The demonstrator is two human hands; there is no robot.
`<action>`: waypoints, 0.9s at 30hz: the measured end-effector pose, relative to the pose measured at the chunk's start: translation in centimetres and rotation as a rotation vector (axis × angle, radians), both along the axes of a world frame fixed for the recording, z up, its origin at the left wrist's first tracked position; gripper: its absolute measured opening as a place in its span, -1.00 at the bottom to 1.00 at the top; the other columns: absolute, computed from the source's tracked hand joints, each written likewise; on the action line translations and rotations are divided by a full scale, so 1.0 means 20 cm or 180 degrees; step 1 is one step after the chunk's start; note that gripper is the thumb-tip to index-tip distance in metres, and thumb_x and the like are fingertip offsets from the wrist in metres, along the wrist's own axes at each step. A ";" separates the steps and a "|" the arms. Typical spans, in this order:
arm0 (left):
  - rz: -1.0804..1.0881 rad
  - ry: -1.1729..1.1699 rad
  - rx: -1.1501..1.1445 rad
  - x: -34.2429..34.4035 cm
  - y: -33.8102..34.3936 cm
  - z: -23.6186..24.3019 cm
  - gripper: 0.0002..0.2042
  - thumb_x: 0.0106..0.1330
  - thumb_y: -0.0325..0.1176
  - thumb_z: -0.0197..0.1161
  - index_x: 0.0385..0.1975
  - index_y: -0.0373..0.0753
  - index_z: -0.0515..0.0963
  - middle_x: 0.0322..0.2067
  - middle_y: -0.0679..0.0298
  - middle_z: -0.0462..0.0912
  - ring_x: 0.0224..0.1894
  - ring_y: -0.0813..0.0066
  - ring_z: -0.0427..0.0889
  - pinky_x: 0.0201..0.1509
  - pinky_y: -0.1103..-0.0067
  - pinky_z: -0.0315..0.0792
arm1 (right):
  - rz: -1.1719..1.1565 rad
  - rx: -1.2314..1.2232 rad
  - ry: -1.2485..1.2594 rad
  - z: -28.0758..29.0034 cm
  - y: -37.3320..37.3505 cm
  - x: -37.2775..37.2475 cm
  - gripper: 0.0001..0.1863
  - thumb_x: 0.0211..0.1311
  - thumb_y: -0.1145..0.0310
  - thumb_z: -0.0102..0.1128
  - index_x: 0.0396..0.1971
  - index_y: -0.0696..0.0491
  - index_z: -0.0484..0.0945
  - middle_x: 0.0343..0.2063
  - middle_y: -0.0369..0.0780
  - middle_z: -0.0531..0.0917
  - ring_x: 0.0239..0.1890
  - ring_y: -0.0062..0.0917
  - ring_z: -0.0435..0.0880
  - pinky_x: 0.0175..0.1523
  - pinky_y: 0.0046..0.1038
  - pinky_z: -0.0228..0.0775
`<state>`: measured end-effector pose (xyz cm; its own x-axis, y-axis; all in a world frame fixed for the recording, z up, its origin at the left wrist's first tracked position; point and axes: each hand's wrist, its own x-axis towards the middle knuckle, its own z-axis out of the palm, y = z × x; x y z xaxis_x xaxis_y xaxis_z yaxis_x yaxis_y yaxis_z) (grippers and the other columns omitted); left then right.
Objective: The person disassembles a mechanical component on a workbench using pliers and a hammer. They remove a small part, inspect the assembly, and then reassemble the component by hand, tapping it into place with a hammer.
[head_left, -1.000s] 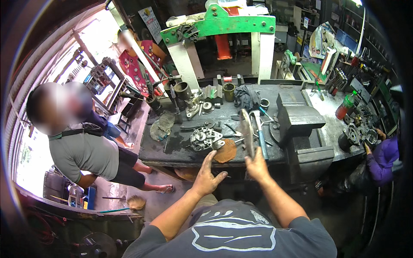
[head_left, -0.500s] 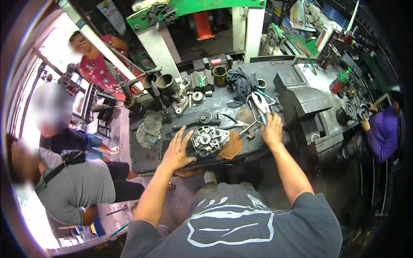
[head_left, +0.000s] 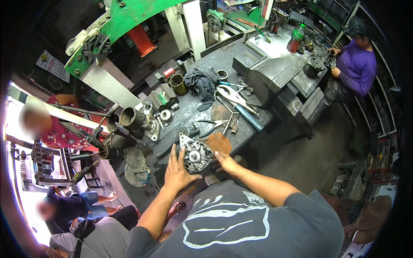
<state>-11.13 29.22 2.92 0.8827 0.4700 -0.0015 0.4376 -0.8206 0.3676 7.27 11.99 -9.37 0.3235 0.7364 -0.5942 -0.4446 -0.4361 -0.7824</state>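
The housing [head_left: 196,157] is a round, grey cast-metal part, greasy and dull, with a bright circular hub at its middle and darker openings around it. A flat lug with small holes sticks out from its upper left. It lies at the near edge of the bench [head_left: 202,109], face up and slightly tilted toward the person. The left hand [head_left: 177,171] presses against its left side, fingers spread upward along the rim. The right hand [head_left: 226,162] touches its right side, fingertips at the edge. A brown rag [head_left: 220,142] lies just beside it on the right, partly under the right hand.
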 end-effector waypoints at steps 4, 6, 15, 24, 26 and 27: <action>0.0044 -0.0018 -0.0500 0.08 -0.01 -0.02 0.37 -0.28 0.00 0.85 0.65 0.04 0.09 0.66 -0.32 -0.26 0.59 -0.53 0.10 0.48 -0.03 0.45 | -0.0076 -0.0140 0.0758 0.02 0.04 0.04 -0.13 0.63 -0.41 -0.22 0.56 0.02 0.23 0.33 0.15 0.55 0.22 0.05 0.67 0.30 0.15 0.52; -0.0006 -0.0098 -0.0164 0.10 -0.02 -0.01 0.36 -0.28 0.01 0.84 0.64 0.04 0.11 0.66 -0.32 -0.25 0.58 -0.54 0.14 0.47 -0.02 0.47 | 0.0030 -0.0366 0.1211 0.04 0.05 0.05 -0.11 0.64 -0.41 -0.23 0.60 0.02 0.17 0.41 0.20 0.45 0.33 0.13 0.58 0.40 0.21 0.42; 0.0092 0.0161 -0.0315 0.16 -0.05 -0.01 0.22 -0.13 -0.10 0.72 0.64 -0.04 0.14 0.68 -0.08 -0.09 0.47 -0.37 0.35 0.46 0.01 0.47 | -0.0369 0.0226 0.2684 -0.02 0.14 0.06 -0.22 0.61 -0.38 -0.10 0.52 -0.10 0.34 0.44 -0.02 0.50 0.44 0.07 0.46 0.48 0.30 0.26; 0.0746 -0.1512 -0.2671 0.10 -0.08 -0.05 0.27 -0.02 -0.22 0.75 0.66 -0.38 0.00 0.38 0.02 0.55 0.37 0.20 0.59 0.51 0.31 0.41 | 0.0888 -0.0244 -0.0241 0.55 0.08 0.35 -0.26 0.47 -0.31 0.26 0.32 0.02 0.58 -0.01 0.01 0.78 -0.18 -0.18 0.86 -0.22 -0.23 0.81; 0.1025 -0.1933 -0.3507 0.16 -0.14 -0.12 0.20 0.04 -0.19 0.70 0.66 -0.39 0.04 0.38 0.04 0.52 0.38 0.20 0.55 0.51 0.33 0.39 | 0.1468 0.0084 -0.1068 0.68 0.06 0.48 -0.32 0.53 -0.17 0.27 0.39 0.03 0.52 -0.13 -0.05 0.80 -0.36 -0.35 0.83 -0.32 -0.32 0.77; 0.0998 -0.2179 -0.3788 0.19 -0.17 -0.16 0.19 0.06 -0.19 0.68 0.65 -0.40 0.05 0.39 0.05 0.51 0.38 0.20 0.55 0.51 0.33 0.38 | 0.1755 0.0066 -0.1361 0.72 0.08 0.53 -0.34 0.57 -0.12 0.25 0.41 0.04 0.49 -0.17 -0.09 0.79 -0.41 -0.41 0.79 -0.33 -0.35 0.74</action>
